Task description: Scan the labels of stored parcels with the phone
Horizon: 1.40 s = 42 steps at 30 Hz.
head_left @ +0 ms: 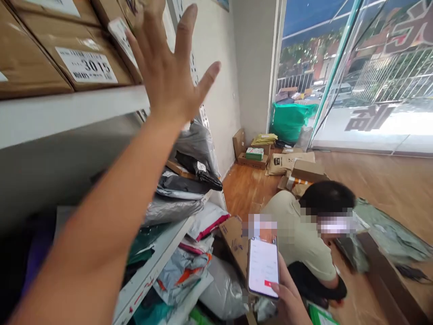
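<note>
My left hand (169, 72) is raised high with its fingers spread, open and holding nothing, right in front of cardboard boxes (77, 49) on the upper shelf. One box bears a white label reading 3015 (86, 65). My right hand (287, 298) holds a smartphone (263, 267) upright at the lower middle, its lit screen facing me.
A white shelf (67, 113) runs along the left, with grey and black parcel bags (189, 180) piled on a lower shelf and the floor. A person (304, 234) crouches on the wooden floor beside a long cardboard box (389, 271). Further boxes (291, 164) and a green bag (291, 122) lie near the glass door.
</note>
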Motion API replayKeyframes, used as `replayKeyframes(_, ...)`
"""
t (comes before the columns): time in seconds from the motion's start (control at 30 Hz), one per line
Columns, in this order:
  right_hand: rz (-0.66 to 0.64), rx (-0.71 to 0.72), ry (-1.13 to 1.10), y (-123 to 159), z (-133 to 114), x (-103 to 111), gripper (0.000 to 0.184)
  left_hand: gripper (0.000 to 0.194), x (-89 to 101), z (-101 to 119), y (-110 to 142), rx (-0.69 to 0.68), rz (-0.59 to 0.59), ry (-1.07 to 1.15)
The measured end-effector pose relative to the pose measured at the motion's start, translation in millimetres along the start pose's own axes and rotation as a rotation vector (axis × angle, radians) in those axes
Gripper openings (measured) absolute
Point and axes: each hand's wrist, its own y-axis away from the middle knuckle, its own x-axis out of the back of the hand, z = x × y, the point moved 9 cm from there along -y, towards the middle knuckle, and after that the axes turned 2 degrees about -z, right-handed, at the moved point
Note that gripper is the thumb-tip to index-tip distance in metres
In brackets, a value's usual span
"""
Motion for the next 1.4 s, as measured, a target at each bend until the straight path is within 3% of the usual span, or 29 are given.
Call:
replayKeyframes(0.07, 0.083, -0.072, -0.087, 0.3, 12.5, 4.5, 0.081, 0.062, 20.2, 29.0, 84.6, 0.166, 0.019, 0.362)
replayKeyframes(0.1, 0.092, -0.101, -0.12, 0.9, 17.0, 3.0, 0.082, 0.056, 17.2, 48.5, 133.5, 0.195, -0.079, 0.568)
replayKeyframes(0.13, 0.078, -0.121, -0.138, 1.9, 20.2, -0.4, 0.083, 0.053, 8.0, 70.0, 186.7, 0.207, -0.232, 0.762)
replayKeyframes(0.17, 0.05, -0.141, -0.15, 3.5, 22.9, -4.8, 0.083, 0.045, -6.9, 82.7, 246.0, 0.325, -0.406, 0.923)
replayKeyframes(0.27, -0.009, -0.224, -0.152, 13.1, 34.0, -13.5, 0.074, 0.035, -46.7, 96.0, 431.8, 0.865, -0.889, 1.143)
replayKeyframes(0.3, -0.013, -0.261, -0.144, 17.8, 39.9, -15.0, 0.072, 0.036, -48.9, 89.9, 483.0, 1.076, -0.945, 1.119)
replayKeyframes(0.33, -0.014, -0.295, -0.13, 22.9, 46.5, -17.0, 0.071, 0.037, -46.8, 88.4, 523.8, 1.229, -1.012, 1.119)
replayKeyframes(0.4, -0.038, -0.339, -0.089, 34.0, 61.0, -26.6, 0.072, 0.041, -32.8, 93.2, 565.9, 1.341, -1.094, 1.19)
replayKeyframes(0.5, -0.114, -0.36, -0.048, 54.5, 86.9, -57.8, 0.071, 0.052, -2.3, 112.4, 580.2, 1.389, -1.191, 1.386)
replayKeyframes(0.57, -0.135, -0.366, -0.043, 71.7, 105.9, -82.7, 0.061, 0.059, 16.7, 122.1, 581.7, 1.405, -1.194, 1.489)
replayKeyframes(0.7, -0.117, -0.345, -0.041, 112.1, 134.3, -126.7, 0.038, 0.072, 55.1, 120.5, 602.6, 1.68, -0.986, 1.696)
replayKeyframes(0.77, -0.111, -0.32, -0.041, 136.2, 141.2, -144.8, 0.038, 0.074, 84.0, 114.0, 612.4, 1.784, -0.897, 1.78)
replayKeyframes(0.93, -0.146, -0.264, -0.001, 210.0, 152.4, -185.0, 0.04, 0.076, 176.3, 94.8, 630.6, 1.797, -0.854, 1.837)
replayKeyframes(1.03, -0.152, -0.222, 0.054, 256.4, 160.4, -202.7, 0.038, 0.085, 224.9, 88.7, 650.2, 1.818, -0.773, 1.853)
replayKeyframes(1.17, -0.156, -0.217, 0.11, 309.9, 172.4, -216.8, 0.041, 0.099, 275.4, 88.7, 674.1, 1.857, -0.729, 1.859)
replayKeyframes(1.3, -0.221, -0.205, 0.072, 346.4, 174.2, -225.4, 0.035, 0.091, 313.7, 84.5, 679.2, 1.855, -0.678, 1.897)
replayKeyframes(1.4, -0.332, -0.188, 0.077, 362.3, 171.6, -233.4, 0.046, 0.086, 333.7, 77.9, 682.2, 1.86, -0.622, 1.93)
